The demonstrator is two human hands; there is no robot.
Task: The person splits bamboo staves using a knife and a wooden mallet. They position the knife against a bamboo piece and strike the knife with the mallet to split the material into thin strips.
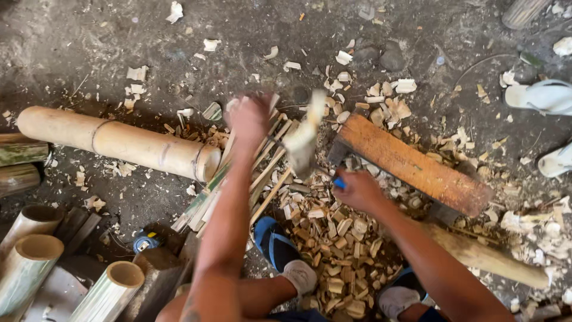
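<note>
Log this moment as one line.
left hand: holds bamboo strips | right hand: grips blue-handled blade, blurred | ground: chips, bamboo pole, plank

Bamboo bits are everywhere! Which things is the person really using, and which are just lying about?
In use:
left hand, up by the bamboo strips
right hand, gripping a blue-handled tool
blurred bamboo piece between the hands

Lying about:
bamboo pole
cut tubes
plank
chips
white sandals
</note>
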